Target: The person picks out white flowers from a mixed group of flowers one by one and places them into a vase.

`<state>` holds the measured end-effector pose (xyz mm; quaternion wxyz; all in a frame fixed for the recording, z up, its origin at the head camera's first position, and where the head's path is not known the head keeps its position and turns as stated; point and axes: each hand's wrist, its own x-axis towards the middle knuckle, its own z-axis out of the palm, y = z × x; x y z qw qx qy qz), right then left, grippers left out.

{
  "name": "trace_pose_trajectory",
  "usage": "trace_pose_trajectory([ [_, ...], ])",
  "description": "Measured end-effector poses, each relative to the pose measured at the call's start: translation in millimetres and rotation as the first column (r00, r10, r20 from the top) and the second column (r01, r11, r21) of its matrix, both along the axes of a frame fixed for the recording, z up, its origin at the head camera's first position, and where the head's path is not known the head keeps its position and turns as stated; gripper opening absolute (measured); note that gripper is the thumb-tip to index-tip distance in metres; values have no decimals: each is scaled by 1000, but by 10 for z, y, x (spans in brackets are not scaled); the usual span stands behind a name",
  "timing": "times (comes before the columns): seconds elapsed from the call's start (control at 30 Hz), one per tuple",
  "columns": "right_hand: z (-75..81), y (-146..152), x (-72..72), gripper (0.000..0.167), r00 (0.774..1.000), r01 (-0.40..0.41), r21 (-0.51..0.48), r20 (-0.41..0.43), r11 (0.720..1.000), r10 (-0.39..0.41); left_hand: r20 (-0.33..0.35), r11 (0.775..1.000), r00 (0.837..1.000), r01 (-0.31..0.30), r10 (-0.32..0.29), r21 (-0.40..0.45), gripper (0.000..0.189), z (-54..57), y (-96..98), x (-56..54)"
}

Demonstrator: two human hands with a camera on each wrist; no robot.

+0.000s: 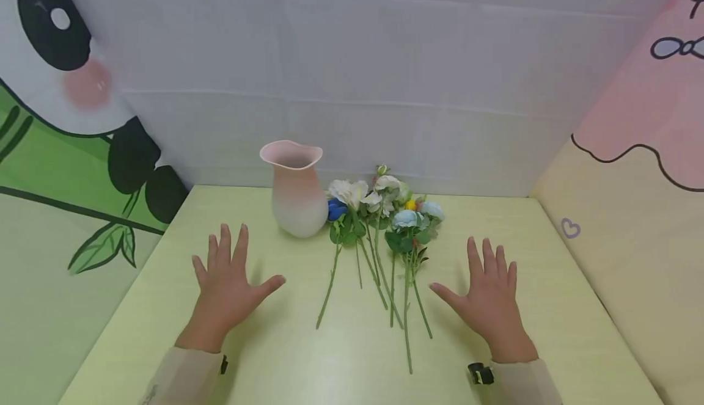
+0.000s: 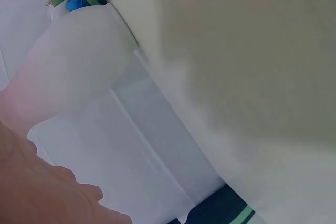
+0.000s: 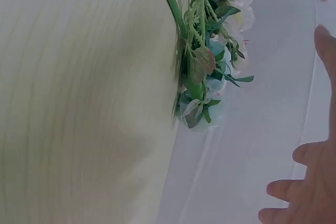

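A vase point(image 1: 299, 203), pink at its wavy rim and white below, stands upright toward the back of the table. Just right of it lie several artificial flowers, among them a blue flower point(image 1: 337, 209), white flowers point(image 1: 349, 192) and light blue flowers point(image 1: 406, 218), their green stems point(image 1: 407, 313) pointing to the front. My left hand point(image 1: 224, 289), fingers spread and palm down, is over the table in front and left of the vase, holding nothing. To the right of the stems, my right hand point(image 1: 489, 301) is likewise spread, with nothing in it.
The light wooden table point(image 1: 330, 368) ends at a pale cloth backdrop point(image 1: 385, 75). Printed cartoon panels flank it, a green and white one point(image 1: 66, 160) at left and a pink and cream one point(image 1: 632, 148) at right. A dark wrist strap piece point(image 1: 481, 373) shows by the right sleeve.
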<state>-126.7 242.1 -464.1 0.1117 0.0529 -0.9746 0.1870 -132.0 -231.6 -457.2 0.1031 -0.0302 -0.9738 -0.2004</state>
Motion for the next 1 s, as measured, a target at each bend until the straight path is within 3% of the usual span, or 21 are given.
trace_pose_trajectory([
  [0.17,22,-57,-41,114,1000,-17,-31,20,999,18,-26,997,999,23,-21,67,123,23,24,-180],
  [0.33,45,-118,-118,104,998,-34,-144,38,989,40,-76,982,996,55,-41,183,122,6,139,-365],
  [0.53,5,-279,-200,98,993,-43,-263,97,964,71,-117,954,990,107,-77,280,121,-2,260,-473],
  [0.73,-45,-434,-296,95,989,-71,-329,97,942,108,-159,928,983,143,-93,344,121,-20,348,-617],
  [1.0,-106,-601,-330,92,981,-123,-339,98,933,165,-166,886,985,122,-51,447,117,-61,355,-755],
])
